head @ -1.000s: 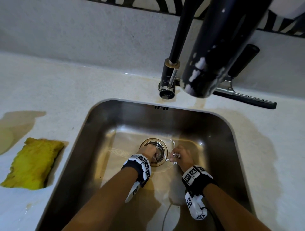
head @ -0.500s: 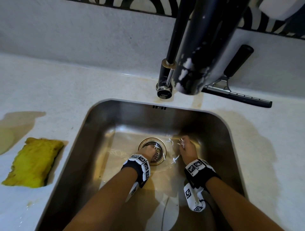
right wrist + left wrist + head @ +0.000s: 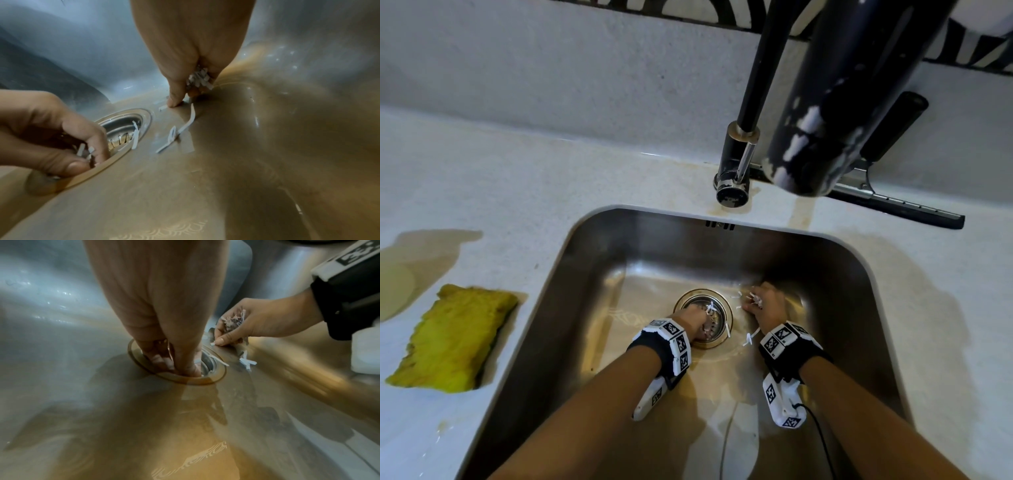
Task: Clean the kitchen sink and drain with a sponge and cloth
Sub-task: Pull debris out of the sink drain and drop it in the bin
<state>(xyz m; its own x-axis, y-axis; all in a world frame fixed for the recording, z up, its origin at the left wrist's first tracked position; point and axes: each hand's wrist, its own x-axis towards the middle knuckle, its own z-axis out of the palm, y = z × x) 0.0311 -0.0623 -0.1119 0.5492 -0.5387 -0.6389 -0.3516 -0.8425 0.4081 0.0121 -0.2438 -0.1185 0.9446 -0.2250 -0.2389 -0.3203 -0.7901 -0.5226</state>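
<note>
Both hands are down in the steel sink (image 3: pixel 571 308). My left hand (image 3: pixel 690 320) reaches into the round drain strainer (image 3: pixel 717 303), its curled fingers and thumb pinching a few white paper shreds (image 3: pixel 82 151). Just right of the drain, my right hand (image 3: pixel 763 305) grips a bunch of white shreds (image 3: pixel 199 79), and its thumb (image 3: pixel 174 100) presses on the sink floor. More loose shreds (image 3: pixel 751 337) lie on the wet floor between the hands, and one hangs over the drain rim (image 3: pixel 134 138). A yellow cloth (image 3: pixel 455 339) lies on the counter to the left.
A black faucet (image 3: pixel 736 171) hangs over the sink's back edge, with a thick dark spout close to the camera. A squeegee (image 3: pixel 893 209) lies on the counter behind the sink at right. A wet patch (image 3: pixel 414 260) marks the counter left of the cloth.
My right hand has shifted a little toward the back of the sink, gathering shreds. My left hand has stayed at the drain.
</note>
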